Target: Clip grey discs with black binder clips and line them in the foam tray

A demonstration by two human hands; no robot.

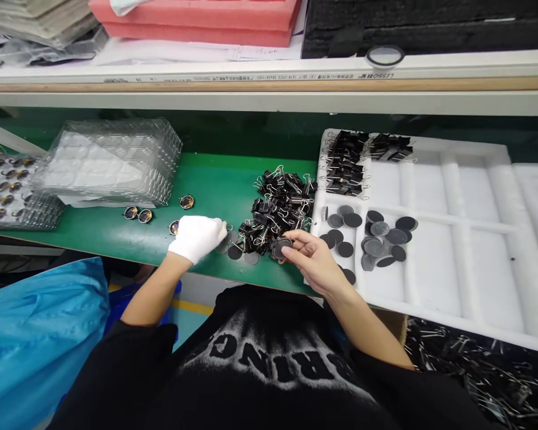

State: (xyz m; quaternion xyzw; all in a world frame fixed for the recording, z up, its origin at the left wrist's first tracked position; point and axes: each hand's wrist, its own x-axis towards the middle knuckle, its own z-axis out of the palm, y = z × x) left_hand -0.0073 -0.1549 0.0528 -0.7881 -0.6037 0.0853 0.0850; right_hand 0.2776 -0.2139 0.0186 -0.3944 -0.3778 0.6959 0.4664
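My left hand (199, 237), in a white glove with a bare fingertip, is closed in a pinch low over the green table. What it pinches, if anything, is hidden. Just right of its fingertips lie several dark round discs (235, 252). Between thumb and fingers, my bare right hand (311, 258) grips dark round discs (280, 247), seemingly stacked. Behind them is a heap of black binder clips (275, 209) with wire handles. Small round-framed pieces with brown-and-gold lenses (187, 202) lie left of and behind my gloved hand, one partly covered by it.
A white foam tray (430, 179) at right holds binder clips and loose discs in its compartments. Clear plastic trays (116, 158) are stacked at left. A shelf edge (269, 103) crosses above the table (206, 170). More clips (488, 376) lie below right. Blue cloth (45, 334) shows lower left.
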